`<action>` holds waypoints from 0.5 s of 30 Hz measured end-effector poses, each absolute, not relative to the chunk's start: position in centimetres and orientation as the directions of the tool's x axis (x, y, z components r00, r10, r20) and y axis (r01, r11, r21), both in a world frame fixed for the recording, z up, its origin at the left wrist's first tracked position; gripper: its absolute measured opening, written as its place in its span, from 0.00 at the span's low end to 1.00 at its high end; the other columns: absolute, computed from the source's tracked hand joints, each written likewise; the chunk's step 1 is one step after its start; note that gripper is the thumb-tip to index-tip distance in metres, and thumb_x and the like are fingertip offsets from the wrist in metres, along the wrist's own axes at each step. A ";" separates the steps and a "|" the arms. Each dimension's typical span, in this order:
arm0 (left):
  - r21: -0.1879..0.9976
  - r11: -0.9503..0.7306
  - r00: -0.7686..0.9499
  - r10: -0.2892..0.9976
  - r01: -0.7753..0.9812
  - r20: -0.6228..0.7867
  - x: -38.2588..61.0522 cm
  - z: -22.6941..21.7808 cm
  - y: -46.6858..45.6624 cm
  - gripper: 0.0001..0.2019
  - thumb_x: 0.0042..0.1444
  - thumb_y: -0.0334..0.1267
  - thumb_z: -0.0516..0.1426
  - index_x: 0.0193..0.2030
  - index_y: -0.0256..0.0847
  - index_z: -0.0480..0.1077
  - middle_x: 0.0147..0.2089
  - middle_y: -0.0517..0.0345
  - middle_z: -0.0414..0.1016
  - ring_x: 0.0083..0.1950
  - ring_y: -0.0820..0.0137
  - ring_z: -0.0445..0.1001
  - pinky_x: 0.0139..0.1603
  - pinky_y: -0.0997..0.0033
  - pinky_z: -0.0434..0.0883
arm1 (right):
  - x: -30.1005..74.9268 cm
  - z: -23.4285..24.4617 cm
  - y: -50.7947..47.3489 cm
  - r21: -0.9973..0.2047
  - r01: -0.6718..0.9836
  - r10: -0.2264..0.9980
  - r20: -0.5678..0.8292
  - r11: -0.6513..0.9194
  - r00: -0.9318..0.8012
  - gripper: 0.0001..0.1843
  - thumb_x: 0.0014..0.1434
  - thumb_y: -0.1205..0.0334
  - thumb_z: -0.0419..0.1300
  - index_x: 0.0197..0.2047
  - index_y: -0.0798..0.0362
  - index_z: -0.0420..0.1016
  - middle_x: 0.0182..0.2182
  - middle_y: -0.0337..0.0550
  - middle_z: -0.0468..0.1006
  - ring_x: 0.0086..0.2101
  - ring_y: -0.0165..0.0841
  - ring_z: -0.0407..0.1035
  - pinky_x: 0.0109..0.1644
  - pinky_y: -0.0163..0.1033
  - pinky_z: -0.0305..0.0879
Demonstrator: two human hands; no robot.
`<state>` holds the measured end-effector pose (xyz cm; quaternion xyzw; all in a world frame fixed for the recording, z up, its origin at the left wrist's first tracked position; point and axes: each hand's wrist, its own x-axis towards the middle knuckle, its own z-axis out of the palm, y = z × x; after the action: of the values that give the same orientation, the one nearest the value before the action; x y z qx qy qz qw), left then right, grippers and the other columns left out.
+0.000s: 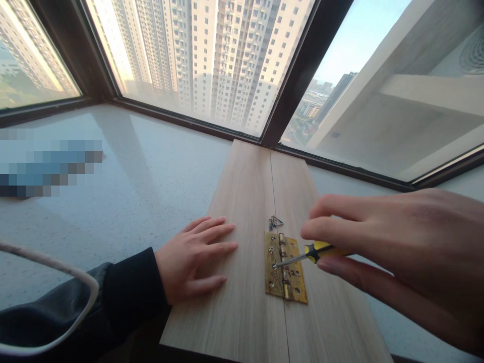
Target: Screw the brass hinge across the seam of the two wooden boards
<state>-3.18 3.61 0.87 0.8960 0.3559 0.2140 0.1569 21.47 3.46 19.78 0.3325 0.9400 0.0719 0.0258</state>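
A brass hinge (275, 282) lies open across the seam between two pale wooden boards, the left board (242, 312) and the right board (321, 312). My right hand (393, 247) grips a screwdriver (319, 250) by its yellow and black handle. The screwdriver's tip meets a hole in the hinge's left leaf, where a screw head seems to sit. Flat on the left board, fingers spread, rests my left hand (200, 257). Several loose screws (274, 222) lie in a small pile just beyond the hinge, near the seam.
The boards lie on a white speckled sill (170, 166) below dark window frames (189, 118). A white cable (81, 275) loops over my left sleeve. At the far left, a blurred-out blue object (49, 164) rests on the sill. Tall buildings show outside.
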 end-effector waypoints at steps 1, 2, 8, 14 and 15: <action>0.435 -0.699 0.656 0.704 0.568 0.272 -3.2 0.9 3.6 0.25 0.51 0.49 0.56 0.57 0.49 0.64 0.64 0.55 0.59 0.64 0.53 0.55 0.64 0.47 0.51 | 21.5 19.9 3.5 0.126 0.619 0.628 -0.054 0.775 -0.776 0.11 0.58 0.65 0.51 0.42 0.44 0.69 0.35 0.37 0.72 0.24 0.28 0.66 0.23 0.34 0.60; 0.437 -0.699 0.657 0.703 0.567 0.272 -3.2 0.9 3.6 0.25 0.51 0.49 0.56 0.57 0.49 0.64 0.64 0.55 0.59 0.64 0.53 0.55 0.64 0.47 0.51 | 21.6 20.0 3.7 0.101 0.618 0.626 -0.098 0.780 -0.774 0.11 0.57 0.65 0.51 0.43 0.45 0.69 0.35 0.37 0.72 0.24 0.28 0.66 0.24 0.33 0.60; 0.427 -0.694 0.661 0.707 0.580 0.251 -3.2 1.1 3.6 0.25 0.52 0.50 0.55 0.57 0.49 0.64 0.64 0.55 0.59 0.65 0.53 0.54 0.64 0.47 0.51 | 22.3 19.4 4.4 0.220 0.591 0.607 -0.005 0.776 -0.795 0.11 0.59 0.55 0.52 0.45 0.46 0.66 0.30 0.37 0.73 0.21 0.31 0.66 0.20 0.36 0.55; 0.427 -0.698 0.655 0.705 0.575 0.271 -3.1 0.9 3.6 0.25 0.51 0.50 0.55 0.56 0.49 0.65 0.64 0.55 0.59 0.64 0.53 0.55 0.64 0.47 0.51 | 21.7 19.2 3.4 0.215 0.568 0.579 0.016 0.794 -0.815 0.14 0.58 0.57 0.54 0.48 0.47 0.62 0.31 0.37 0.74 0.21 0.29 0.66 0.21 0.35 0.58; 0.426 -0.699 0.655 0.705 0.574 0.273 -3.1 0.9 3.6 0.25 0.51 0.50 0.55 0.56 0.49 0.65 0.64 0.55 0.59 0.64 0.53 0.55 0.64 0.48 0.51 | 21.6 19.2 3.2 0.187 0.574 0.580 0.027 0.797 -0.814 0.15 0.57 0.57 0.55 0.49 0.47 0.62 0.31 0.37 0.74 0.21 0.29 0.66 0.20 0.35 0.57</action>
<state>-3.14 3.58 0.89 0.8967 0.3565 0.2130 0.1530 21.56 3.23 19.17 0.3047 0.9477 0.0936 0.0159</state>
